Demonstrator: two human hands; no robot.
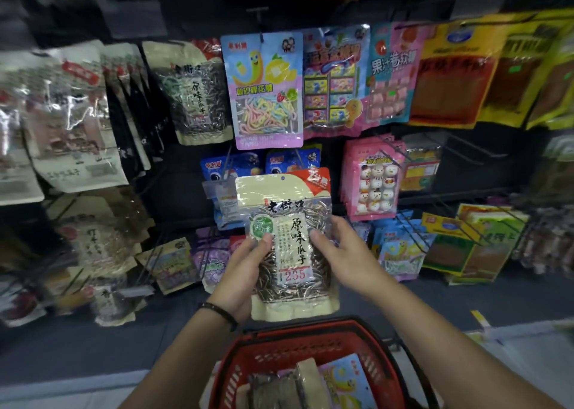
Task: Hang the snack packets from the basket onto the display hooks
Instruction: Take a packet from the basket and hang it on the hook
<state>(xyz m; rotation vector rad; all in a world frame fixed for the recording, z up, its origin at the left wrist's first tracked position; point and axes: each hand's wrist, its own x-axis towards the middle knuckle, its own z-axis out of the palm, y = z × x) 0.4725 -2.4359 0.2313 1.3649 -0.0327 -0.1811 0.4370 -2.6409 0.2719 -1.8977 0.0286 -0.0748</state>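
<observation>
I hold a cream sunflower-seed packet [289, 222] upright in front of the display, its hang hole at the top. My left hand [240, 272] grips its lower left side, thumb on the front. My right hand [344, 253] touches its right edge with fingers spread. Below stands the red basket [310, 337], with several more packets inside, one of them a blue marshmallow packet [344, 380]. A matching seed packet [192, 95] hangs on a hook up and to the left. Behind my packet, blue packets [230, 166] hang on hooks.
The dark rack is packed with hanging goods: a pastel marshmallow packet [264, 91] in the middle, pink snowman sweets [372, 182] to the right, yellow packets [453, 73] far right, brown seed bags [71, 116] at left. Bare wire hooks [459, 150] jut out at the right.
</observation>
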